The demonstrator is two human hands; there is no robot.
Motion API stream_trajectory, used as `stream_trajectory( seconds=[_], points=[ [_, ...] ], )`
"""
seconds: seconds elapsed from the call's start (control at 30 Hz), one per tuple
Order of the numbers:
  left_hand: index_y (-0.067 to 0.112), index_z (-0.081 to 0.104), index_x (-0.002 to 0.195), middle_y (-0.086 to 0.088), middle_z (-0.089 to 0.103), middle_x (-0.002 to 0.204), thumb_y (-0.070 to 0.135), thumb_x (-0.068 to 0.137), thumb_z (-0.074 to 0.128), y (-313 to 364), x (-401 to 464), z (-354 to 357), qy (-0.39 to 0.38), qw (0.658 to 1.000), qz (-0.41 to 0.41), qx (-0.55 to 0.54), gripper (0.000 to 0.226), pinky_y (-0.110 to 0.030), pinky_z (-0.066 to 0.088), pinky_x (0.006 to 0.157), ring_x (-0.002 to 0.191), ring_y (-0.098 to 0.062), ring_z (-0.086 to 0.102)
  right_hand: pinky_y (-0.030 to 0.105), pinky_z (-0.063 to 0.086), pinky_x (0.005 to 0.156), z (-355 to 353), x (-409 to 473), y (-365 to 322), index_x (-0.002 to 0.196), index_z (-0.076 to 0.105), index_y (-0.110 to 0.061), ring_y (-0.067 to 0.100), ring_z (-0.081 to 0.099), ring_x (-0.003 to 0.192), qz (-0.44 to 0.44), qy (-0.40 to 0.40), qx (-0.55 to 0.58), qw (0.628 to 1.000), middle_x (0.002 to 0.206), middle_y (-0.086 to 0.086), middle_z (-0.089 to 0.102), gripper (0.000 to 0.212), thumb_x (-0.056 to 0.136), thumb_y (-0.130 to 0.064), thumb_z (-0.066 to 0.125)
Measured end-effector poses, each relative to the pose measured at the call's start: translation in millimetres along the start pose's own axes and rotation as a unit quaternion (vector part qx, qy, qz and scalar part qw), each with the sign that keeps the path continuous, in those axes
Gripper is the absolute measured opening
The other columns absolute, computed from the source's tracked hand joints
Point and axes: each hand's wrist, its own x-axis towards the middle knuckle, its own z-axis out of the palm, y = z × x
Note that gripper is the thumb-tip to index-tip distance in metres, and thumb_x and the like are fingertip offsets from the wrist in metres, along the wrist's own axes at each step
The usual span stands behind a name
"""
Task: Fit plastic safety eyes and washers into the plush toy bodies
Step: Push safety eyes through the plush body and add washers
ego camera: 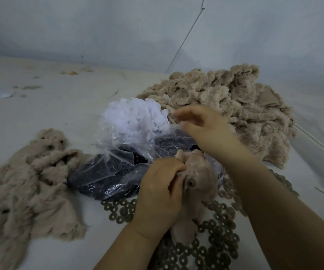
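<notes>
While left hand (pixel 160 189) grips plush body (pixel 194 184), one eye (pixel 191 183) seated, I watch right hand (pixel 202 126), fingers loose and blurred, holding nothing I can see, above eye bag (pixel 118 172). Risk: slack fabric shifts, washers (pixel 219 227) scatter on bench (pixel 50 110).

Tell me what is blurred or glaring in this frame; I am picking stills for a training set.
Head view: the right hand is smeared by motion blur, fingertips indistinct; the left hand gripping the plush body is sharper; the plastic bag shows small glints; light is dim and flat; the wall line bends from wide-angle distortion.
</notes>
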Motion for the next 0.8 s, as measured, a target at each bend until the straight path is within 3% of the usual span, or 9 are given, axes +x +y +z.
stream_trajectory(
  seconds=[0.07,0.13,0.2,0.27,0.37,0.47,0.53,0.6,0.8],
  points=[
    [0.002,0.069,0.091,-0.006,0.067,0.094,-0.005,0.084,0.067,-1,-2,0,-0.023,1.0,0.009,0.009,0.01,-0.019,0.048,0.086,0.089,-0.017,0.062,0.023,0.051,0.097,12,21,-3,0.123,0.065,-0.041,-0.002,0.052,0.126,-0.036,-0.164,-0.032,0.985,0.147,-0.014,0.049,0.04,0.1,-0.009,0.056],
    [0.002,0.069,0.091,-0.007,0.068,0.094,-0.006,0.082,0.069,1,-3,0,-0.043,0.999,0.019,0.006,0.012,-0.021,0.049,0.085,0.089,-0.018,0.062,0.028,0.04,0.106,26,37,-6,0.137,0.052,-0.049,0.005,0.027,0.147,-0.043,-0.276,-0.093,0.955,0.164,-0.013,0.02,0.056,0.101,-0.006,0.051],
    [0.003,0.069,0.09,-0.006,0.067,0.091,-0.007,0.08,0.069,1,-3,0,-0.055,0.998,0.03,0.002,0.013,-0.025,0.05,0.081,0.086,-0.019,0.062,0.031,0.037,0.109,36,48,-6,0.144,0.043,-0.05,0.007,0.013,0.152,-0.036,-0.321,-0.124,0.938,0.167,-0.014,0.008,0.064,0.101,-0.004,0.05],
    [0.004,0.068,0.088,-0.005,0.066,0.089,-0.008,0.077,0.07,1,-3,-1,-0.057,0.998,0.035,0.004,0.016,-0.026,0.05,0.078,0.083,-0.018,0.061,0.031,0.036,0.111,42,54,-4,0.147,0.041,-0.045,0.009,0.018,0.151,-0.04,-0.324,-0.153,0.933,0.166,-0.012,0.014,0.063,0.1,-0.006,0.053],
    [0.005,0.067,0.084,-0.003,0.065,0.084,-0.008,0.073,0.069,2,-3,-1,-0.049,0.998,0.036,0.002,0.018,-0.027,0.05,0.074,0.079,-0.017,0.06,0.029,0.036,0.115,47,55,6,0.143,0.053,-0.026,0.01,0.042,0.14,-0.038,-0.289,-0.146,0.945,0.153,-0.005,0.046,0.049,0.098,-0.01,0.061],
    [0.007,0.064,0.08,-0.001,0.061,0.08,-0.007,0.07,0.066,4,-3,-1,-0.04,0.998,0.037,0.004,0.017,-0.028,0.048,0.069,0.075,-0.016,0.057,0.021,0.051,0.09,38,49,17,0.112,0.074,-0.013,0.005,0.067,0.097,-0.018,-0.135,-0.066,0.989,0.108,-0.004,0.072,0.021,0.091,-0.013,0.072],
    [0.007,0.063,0.08,-0.002,0.06,0.08,-0.007,0.07,0.065,4,-4,0,-0.039,0.998,0.039,0.007,0.017,-0.027,0.047,0.068,0.074,-0.016,0.056,0.023,0.054,0.073,26,43,28,0.086,0.075,-0.016,0.003,0.064,0.07,-0.004,-0.026,-0.052,0.998,0.081,-0.006,0.07,0.004,0.085,-0.015,0.079],
    [0.006,0.064,0.08,-0.002,0.061,0.08,-0.008,0.07,0.065,4,-4,0,-0.041,0.998,0.042,0.012,0.018,-0.026,0.048,0.069,0.075,-0.016,0.057,0.026,0.054,0.066,16,32,42,0.072,0.066,-0.025,0.005,0.059,0.063,0.008,0.024,-0.092,0.995,0.072,-0.006,0.066,0.021,0.082,-0.016,0.082],
    [0.002,0.066,0.081,-0.005,0.063,0.084,-0.012,0.073,0.067,8,-4,1,-0.034,0.997,0.058,0.022,0.016,-0.028,0.05,0.075,0.08,-0.019,0.059,0.018,0.047,0.058,-1,-12,64,0.084,0.068,-0.031,-0.004,0.058,0.057,-0.022,0.062,-0.142,0.988,0.066,-0.019,0.06,0.018,0.083,-0.016,0.079]
  ],
)
